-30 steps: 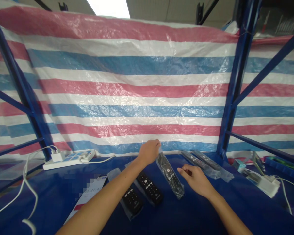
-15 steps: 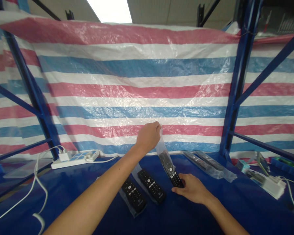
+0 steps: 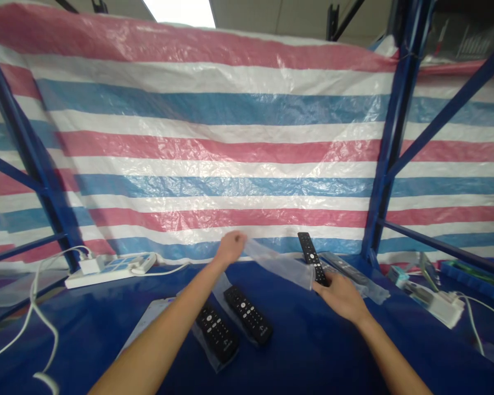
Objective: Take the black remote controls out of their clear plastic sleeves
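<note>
My left hand (image 3: 229,247) is closed, pinching one end of a clear plastic sleeve (image 3: 280,265) that hangs empty over the blue table. My right hand (image 3: 341,295) grips the lower end of a black remote control (image 3: 312,257), held upright and free of the sleeve, just right of the sleeve's open end. Two more black remotes (image 3: 232,321) lie in clear sleeves on the table under my left forearm.
Two bagged remotes (image 3: 349,272) lie at the back right by the blue rack post (image 3: 389,148). A white power strip (image 3: 107,267) with cables sits at the back left, another (image 3: 436,304) at the right. A striped tarp (image 3: 230,153) closes the back. A paper sheet (image 3: 148,323) lies left.
My right hand took hold of the remote and drew it out of the sleeve, up and to the right. My left hand kept the now empty sleeve and dropped lower.
</note>
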A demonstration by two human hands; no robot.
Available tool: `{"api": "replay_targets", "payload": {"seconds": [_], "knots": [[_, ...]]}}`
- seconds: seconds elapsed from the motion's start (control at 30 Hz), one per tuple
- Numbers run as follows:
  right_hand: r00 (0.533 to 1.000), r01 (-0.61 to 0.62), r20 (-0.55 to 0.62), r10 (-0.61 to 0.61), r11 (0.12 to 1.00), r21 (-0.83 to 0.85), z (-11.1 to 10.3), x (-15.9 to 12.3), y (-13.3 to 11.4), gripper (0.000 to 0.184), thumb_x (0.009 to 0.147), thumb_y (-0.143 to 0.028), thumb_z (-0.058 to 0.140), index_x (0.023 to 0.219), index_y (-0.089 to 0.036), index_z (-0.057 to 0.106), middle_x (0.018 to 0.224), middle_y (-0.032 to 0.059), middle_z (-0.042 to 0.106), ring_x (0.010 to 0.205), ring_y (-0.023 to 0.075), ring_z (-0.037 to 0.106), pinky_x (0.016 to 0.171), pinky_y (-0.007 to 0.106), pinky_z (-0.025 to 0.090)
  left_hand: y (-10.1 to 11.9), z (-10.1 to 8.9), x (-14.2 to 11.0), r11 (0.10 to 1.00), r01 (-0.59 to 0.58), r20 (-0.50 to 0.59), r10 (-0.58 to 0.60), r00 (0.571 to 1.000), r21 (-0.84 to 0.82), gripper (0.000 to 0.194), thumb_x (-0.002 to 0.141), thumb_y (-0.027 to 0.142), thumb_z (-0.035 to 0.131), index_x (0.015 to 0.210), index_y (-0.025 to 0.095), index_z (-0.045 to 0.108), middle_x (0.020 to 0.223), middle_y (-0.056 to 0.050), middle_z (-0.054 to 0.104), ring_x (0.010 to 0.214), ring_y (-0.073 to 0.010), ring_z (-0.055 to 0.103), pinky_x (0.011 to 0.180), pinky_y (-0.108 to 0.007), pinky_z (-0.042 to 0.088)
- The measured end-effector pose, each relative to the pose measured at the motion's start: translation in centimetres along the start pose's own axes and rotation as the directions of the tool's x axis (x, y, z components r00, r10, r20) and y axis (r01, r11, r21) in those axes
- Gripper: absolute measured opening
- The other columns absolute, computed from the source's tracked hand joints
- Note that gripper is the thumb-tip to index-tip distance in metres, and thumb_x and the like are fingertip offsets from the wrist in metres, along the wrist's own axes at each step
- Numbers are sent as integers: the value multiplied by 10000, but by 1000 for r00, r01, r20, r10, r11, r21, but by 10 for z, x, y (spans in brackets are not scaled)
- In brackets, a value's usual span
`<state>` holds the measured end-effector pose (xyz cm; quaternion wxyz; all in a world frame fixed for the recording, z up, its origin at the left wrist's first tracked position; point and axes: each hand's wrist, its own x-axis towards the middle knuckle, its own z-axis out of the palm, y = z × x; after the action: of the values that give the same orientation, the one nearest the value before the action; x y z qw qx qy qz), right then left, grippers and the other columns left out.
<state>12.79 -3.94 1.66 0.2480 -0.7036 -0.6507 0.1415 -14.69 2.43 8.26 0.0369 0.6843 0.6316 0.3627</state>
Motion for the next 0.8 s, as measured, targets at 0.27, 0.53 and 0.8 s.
{"api": "replay_targets", "payload": {"seconds": [0.27,0.53,0.8], "knots": [[983,156,105,-154,988,-19,19,-16,-27,238,750,-420,573,677,-202,636,674,35,682,636,194,617,512,254,301,-42,66,-30,966,86,262,-152,953,246,186,862,212,492,812,176,667,925,-93,707,906,-222,656,761,-278,462],[938,284,243,-246,950,-132,47,-33,-50,222,721,-408,587,658,-207,657,712,64,716,694,221,660,525,264,296,-44,69,-25,936,31,318,-150,936,352,217,900,240,449,934,191,658,1025,-106,686,976,-243,643,789,-307,463],[925,355,185,-333,929,-102,47,-20,-33,399,849,-563,477,869,-210,662,861,75,725,814,229,670,619,265,391,-43,67,-26,917,-1,276,-119,954,400,291,935,239,360,998,162,633,1071,-130,654,1005,-257,621,800,-342,467]]}}
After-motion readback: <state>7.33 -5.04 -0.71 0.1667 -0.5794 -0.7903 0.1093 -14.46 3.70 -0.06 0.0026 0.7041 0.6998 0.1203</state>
